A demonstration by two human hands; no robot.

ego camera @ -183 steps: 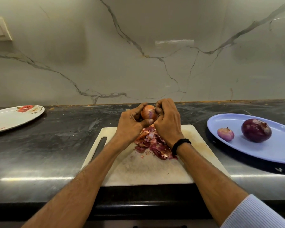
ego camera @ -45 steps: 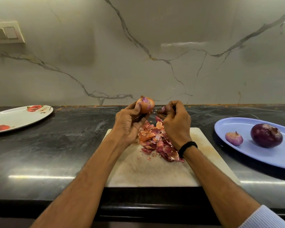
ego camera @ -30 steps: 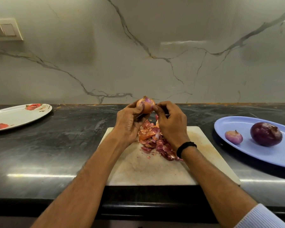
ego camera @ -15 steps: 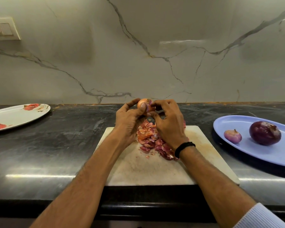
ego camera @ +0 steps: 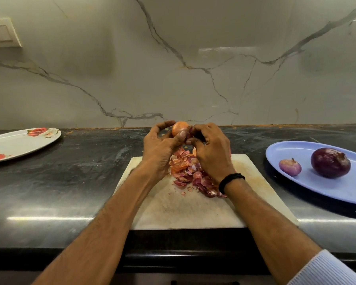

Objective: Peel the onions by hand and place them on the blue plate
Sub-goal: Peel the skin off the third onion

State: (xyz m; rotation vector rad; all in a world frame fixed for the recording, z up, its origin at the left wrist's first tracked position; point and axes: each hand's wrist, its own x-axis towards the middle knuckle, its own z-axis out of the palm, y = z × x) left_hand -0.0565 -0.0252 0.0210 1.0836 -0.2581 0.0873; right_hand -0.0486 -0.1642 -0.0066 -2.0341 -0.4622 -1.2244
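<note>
Head cam: left hand [ego camera: 158, 147] has its fingers and thumb curled round the onion [ego camera: 179, 127], holding it up over the far edge of the board [ego camera: 183, 208]. Right hand [ego camera: 211, 149] is curled in tight, pinching at the onion's right side. Skins [ego camera: 185, 167] are piled on the board under both hands. Over on the right, the blue plate [ego camera: 337, 192] holds a small onion [ego camera: 289, 167] beside a big onion [ego camera: 330, 163].

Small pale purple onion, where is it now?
Head view, right side: small onion on the oval blue plate, left of the large dark purple onion.
</note>
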